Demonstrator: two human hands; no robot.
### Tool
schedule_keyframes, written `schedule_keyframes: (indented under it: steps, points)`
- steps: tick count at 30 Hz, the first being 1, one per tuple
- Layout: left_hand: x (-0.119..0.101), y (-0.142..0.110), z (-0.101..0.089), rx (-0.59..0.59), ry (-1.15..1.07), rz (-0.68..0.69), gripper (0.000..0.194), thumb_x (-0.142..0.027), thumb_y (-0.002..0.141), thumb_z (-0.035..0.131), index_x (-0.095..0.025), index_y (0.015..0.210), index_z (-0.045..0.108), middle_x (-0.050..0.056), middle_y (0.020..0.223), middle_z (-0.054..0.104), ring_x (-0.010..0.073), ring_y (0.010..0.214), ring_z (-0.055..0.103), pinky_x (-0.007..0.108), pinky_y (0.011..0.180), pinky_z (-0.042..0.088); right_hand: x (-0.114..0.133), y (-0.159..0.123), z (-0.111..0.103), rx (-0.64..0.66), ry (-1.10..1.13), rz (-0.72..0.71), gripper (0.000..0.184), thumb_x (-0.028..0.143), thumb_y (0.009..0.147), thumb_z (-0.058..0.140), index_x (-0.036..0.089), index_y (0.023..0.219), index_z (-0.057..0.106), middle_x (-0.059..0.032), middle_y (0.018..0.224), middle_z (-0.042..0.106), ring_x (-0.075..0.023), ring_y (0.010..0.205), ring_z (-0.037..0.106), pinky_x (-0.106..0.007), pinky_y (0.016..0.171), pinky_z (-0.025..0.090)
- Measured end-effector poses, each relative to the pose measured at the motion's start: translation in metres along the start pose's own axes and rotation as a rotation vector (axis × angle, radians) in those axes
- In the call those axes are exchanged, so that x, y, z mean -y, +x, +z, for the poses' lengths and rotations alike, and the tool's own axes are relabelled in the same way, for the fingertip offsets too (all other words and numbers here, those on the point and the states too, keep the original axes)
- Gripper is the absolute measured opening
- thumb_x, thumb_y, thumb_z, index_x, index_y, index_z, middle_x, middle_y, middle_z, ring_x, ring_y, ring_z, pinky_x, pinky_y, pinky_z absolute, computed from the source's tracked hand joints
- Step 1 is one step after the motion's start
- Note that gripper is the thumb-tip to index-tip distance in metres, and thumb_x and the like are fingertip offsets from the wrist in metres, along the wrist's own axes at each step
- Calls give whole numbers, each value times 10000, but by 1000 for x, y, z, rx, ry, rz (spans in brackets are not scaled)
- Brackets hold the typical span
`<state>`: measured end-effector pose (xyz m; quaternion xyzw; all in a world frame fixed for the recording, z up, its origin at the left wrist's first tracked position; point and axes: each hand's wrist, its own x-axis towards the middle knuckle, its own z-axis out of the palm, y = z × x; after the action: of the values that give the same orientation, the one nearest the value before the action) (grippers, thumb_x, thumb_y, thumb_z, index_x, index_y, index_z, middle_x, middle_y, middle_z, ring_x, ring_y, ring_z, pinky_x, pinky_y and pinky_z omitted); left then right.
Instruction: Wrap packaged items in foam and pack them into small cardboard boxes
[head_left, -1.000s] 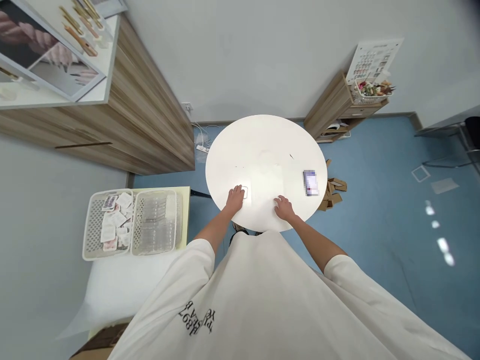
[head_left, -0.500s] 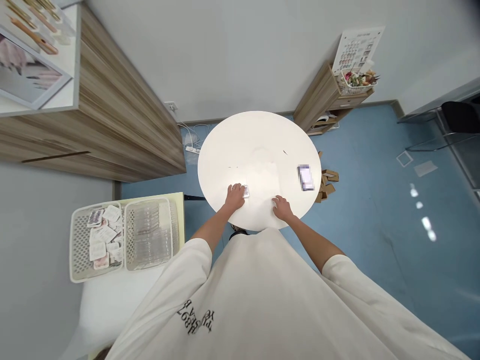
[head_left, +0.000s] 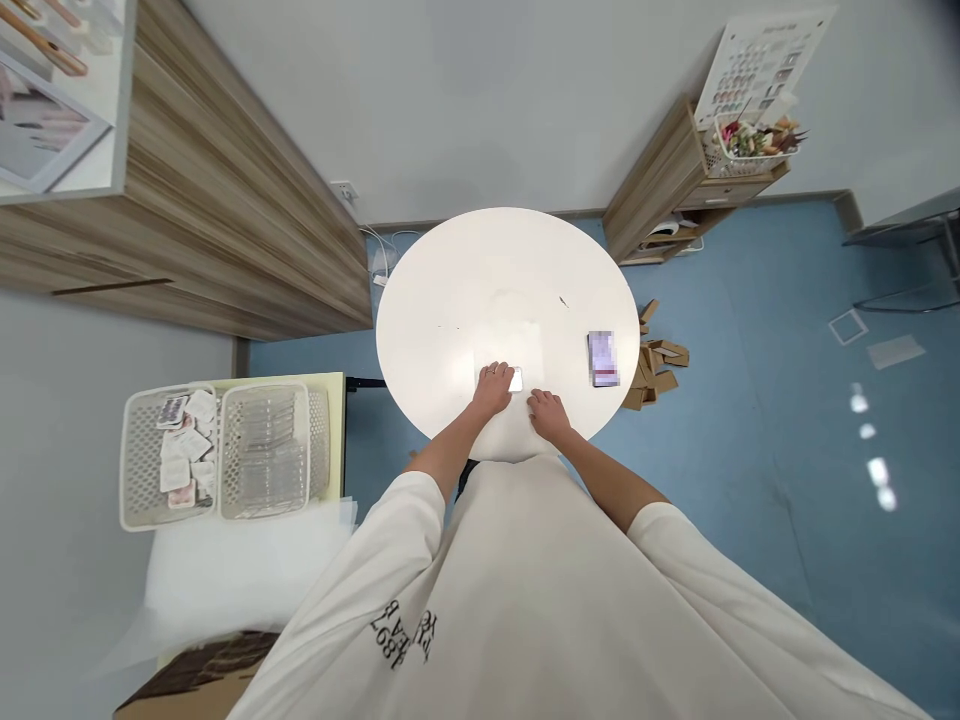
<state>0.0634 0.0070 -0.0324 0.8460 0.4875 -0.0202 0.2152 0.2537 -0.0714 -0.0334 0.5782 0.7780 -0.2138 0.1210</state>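
Observation:
On the white oval table (head_left: 450,270), my left hand (head_left: 493,390) is closed on the left edge of a small flat whitish packet (head_left: 516,380). The packet lies over a thin translucent sheet (head_left: 521,345), possibly a plastic bag, that barely stands out from the tabletop. My right hand (head_left: 547,414) is at the sheet's lower right edge, its fingers curled and seemingly pinching it. Further right on the table lies a phone-like rectangle (head_left: 603,358), its surface blurred by pixels.
At my left, a white basket (head_left: 135,470) holds several printed packs, and another basket (head_left: 229,490) holds clear plastic cases. Translucent sheets (head_left: 232,560) are piled nearby. Cardboard pieces (head_left: 652,375) lie on the floor right of the table. A wooden cabinet (head_left: 255,200) stands at left.
My left hand has slid the small packet rightward onto the translucent sheet, closer to my right hand. My right hand stays at the sheet's edge. The camera view has shifted slightly.

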Motion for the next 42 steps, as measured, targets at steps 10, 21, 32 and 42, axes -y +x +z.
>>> schedule_keyframes:
  steps: [10,21,32,42]
  points:
    - [2,14,6,14,48,-33,440,-184,869,577,-214,1301,496,132,1494,438,334,1354,414,454,1063,362,3,3,6,7,-131,-61,360,59,866,509,140,1199,619,-184,1332,532,-309,1090,485,-396,895,356]
    - [6,15,-2,74,63,-7,505,-278,869,634,-240,1350,486,131,1555,382,351,1370,413,469,1062,383,6,10,-6,15,-119,-27,295,115,912,489,148,1161,643,-178,1242,568,-300,1052,503,-400,886,342]
    - [22,-10,-32,-7,-99,-148,360,-277,1010,356,-210,1331,504,123,1570,391,284,1386,438,465,1137,312,-7,41,-56,8,99,119,174,206,951,449,188,1043,596,-125,1094,644,-263,993,568,-357,844,379]
    - [-1,-40,-42,57,-61,105,432,-103,902,410,-230,1284,568,116,1290,581,273,1171,540,437,1022,394,-12,81,-67,52,139,231,188,180,960,429,189,1080,573,-121,1013,684,-248,880,625,-334,749,375]
